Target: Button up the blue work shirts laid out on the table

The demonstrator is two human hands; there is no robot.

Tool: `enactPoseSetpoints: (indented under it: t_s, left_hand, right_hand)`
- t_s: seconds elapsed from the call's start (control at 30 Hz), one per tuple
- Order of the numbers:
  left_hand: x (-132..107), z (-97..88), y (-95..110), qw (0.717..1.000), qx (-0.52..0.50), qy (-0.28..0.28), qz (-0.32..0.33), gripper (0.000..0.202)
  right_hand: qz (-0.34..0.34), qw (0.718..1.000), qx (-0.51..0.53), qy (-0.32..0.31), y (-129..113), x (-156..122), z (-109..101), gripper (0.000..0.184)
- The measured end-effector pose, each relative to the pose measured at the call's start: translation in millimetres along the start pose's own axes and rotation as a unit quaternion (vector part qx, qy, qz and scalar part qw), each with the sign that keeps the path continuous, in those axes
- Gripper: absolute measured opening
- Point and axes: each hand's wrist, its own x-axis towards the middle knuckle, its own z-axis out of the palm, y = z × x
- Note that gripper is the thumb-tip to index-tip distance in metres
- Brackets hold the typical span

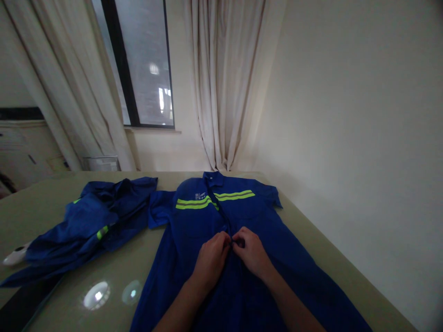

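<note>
At the bottom edge of the frame both forearms are cut off. At the lower centre, the left hand (215,256) and the right hand (252,253) are brought close together over the front opening of a blue garment (277,251). The fingers of each hand are pinched together, seemingly on the two edges of that opening, so that both sides can be worked at one spot; what lies between the fingertips is too small and dark to be made out, and a button can be neither confirmed nor ruled out. The garment is spread face up, collar toward the middle of the frame, presumably so that the opening is reached evenly from both sides. Its lower end is cut off, so its full length cannot be told.

At the lower left, a dark object (31,304) is cropped by the frame and partly covered by a second blue garment (104,219), which is crumpled, apparently set aside to leave room. A white object (17,256) is half hidden by its cloth. The pale surface (133,260) carries bright reflections. Farther off, a window (145,64) is flanked by curtains (224,83); beyond its glass little can be distinguished.
</note>
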Motion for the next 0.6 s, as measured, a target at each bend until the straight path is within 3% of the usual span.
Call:
enactPoseSetpoints:
  t_s: [0.17, 0.6]
  left_hand:
    - [-1.1, 4.2, 2.3, 0.997, 0.079, -0.013, 0.012, 0.016]
    - [-2.3, 8.8, 2.6, 0.999, 0.02, 0.037, -0.029, 0.013]
  right_hand:
    - [-0.002, 1.0, -0.005, 0.01, -2.9, -0.7, 0.1, 0.012]
    - [-0.023, 0.999, -0.002, -0.024, -7.0, -1.4, -1.8, 0.013]
